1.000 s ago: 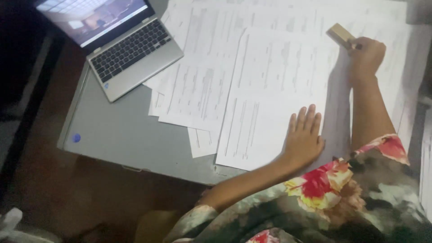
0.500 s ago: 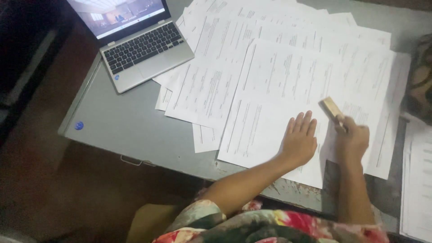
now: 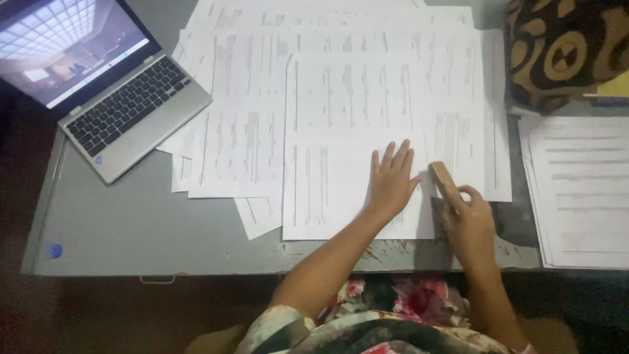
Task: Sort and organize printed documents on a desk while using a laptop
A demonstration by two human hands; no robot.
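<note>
The right hand (image 3: 468,219) was closed around a small tan block (image 3: 441,175), which looked like an eraser or stamp, with the fingers curled over its near end and its far end poking out toward the papers. The block sat tilted, touching or just above the edge of the front sheet (image 3: 341,164). It looked light, stiff and easy to pinch at its sides, so a grip near the middle should have held it steady.

The left hand (image 3: 392,180) lay flat and open just beside the right hand, fingers spread and palm pressed on the same front sheet, grasping nothing. That sheet seemed thin, limp and likely to slide on the smooth surface beneath, so pressing it flat was probably the surest way to keep it still; lifting it would best be done at a corner or edge.

Beyond the hands, more printed sheets (image 3: 249,118) were fanned out and overlapping on the grey table (image 3: 144,229). Far to the left of the left hand stood an open laptop (image 3: 111,98) with its screen lit. To the right of the right hand lay another stack of papers (image 3: 583,190), and beyond that stack sat a brown patterned bag (image 3: 563,46).
</note>
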